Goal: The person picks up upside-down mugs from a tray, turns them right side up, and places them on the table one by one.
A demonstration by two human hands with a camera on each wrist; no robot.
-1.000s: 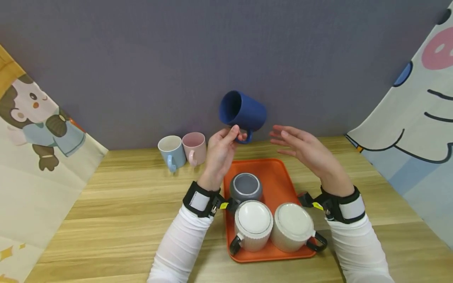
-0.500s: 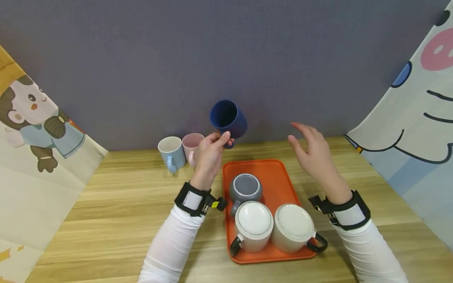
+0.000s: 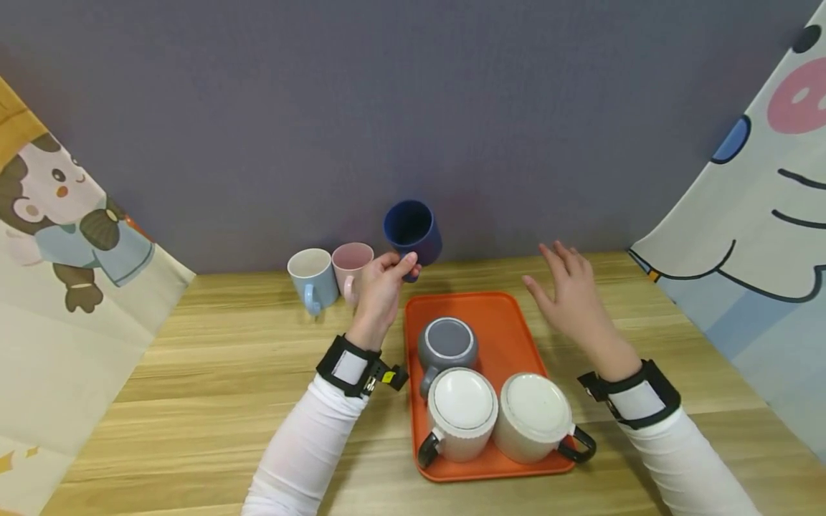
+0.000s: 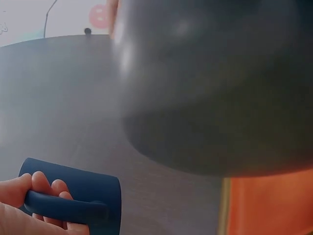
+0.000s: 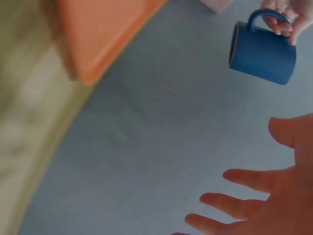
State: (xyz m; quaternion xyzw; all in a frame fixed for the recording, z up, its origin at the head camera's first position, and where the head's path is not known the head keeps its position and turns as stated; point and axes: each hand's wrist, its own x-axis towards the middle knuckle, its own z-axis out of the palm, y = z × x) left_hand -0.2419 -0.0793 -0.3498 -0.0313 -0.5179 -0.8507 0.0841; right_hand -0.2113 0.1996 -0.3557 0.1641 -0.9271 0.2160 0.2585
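Note:
My left hand [image 3: 381,292] grips a dark blue mug [image 3: 419,233] by its handle, holding it above the table's back edge with the mouth tilted toward me. In the left wrist view the fingers curl through the handle of that blue mug [image 4: 93,188]. My right hand [image 3: 574,297] hovers to the right of the tray, fingers spread and holding nothing; the right wrist view shows the same hand [image 5: 274,191] apart from the mug. On the orange tray [image 3: 510,315], a grey mug [image 3: 448,340] and two whitish mugs with black handles [image 3: 462,412] stand upside down.
A light blue mug [image 3: 314,276] and a pink mug [image 3: 353,265] stand upright side by side at the back left of the wooden table [image 3: 226,373]. A grey panel [image 3: 258,129] rises behind the table. Printed cloths hang at both sides.
The blue mug has come down and left in my left hand, turning its mouth more upward. My right hand has moved right, away from the mug.

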